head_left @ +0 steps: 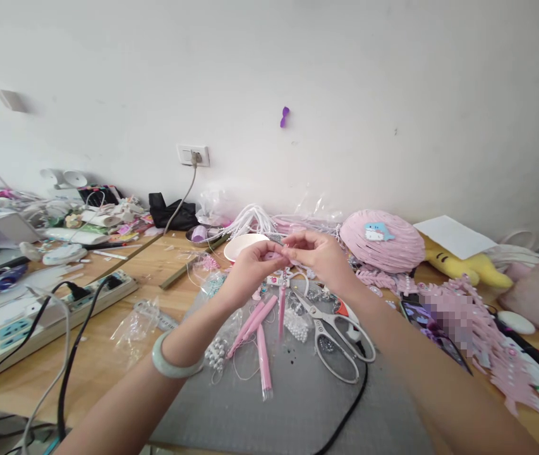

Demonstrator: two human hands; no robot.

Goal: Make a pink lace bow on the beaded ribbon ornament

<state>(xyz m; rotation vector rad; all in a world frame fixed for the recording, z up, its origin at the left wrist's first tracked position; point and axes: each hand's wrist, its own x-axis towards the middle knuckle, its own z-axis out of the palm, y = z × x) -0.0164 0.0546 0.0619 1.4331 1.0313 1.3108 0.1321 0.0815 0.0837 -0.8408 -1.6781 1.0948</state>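
My left hand [256, 264] and my right hand [317, 253] meet above the grey mat, fingertips pinched together. Below them hangs a pink tassel [281, 311] on a short beaded strand, whose upper end is hidden in the fingers of both hands. Under my hands lie more pink tassels [263, 360] in clear wrapping. White-handled scissors [335, 335] rest with the blades partly open, right of the hanging tassel. Clusters of white beads [296, 325] sit near the tassels. A white bowl [242, 245] stands behind my left hand.
The grey mat [217, 417] covers the table's middle. A power strip [55, 322] with black cables lies left. A pink yarn ball [392, 249], a yellow plush toy [463, 265] and a phone [433, 328] are at the right. White cords [253, 219] lie by the wall.
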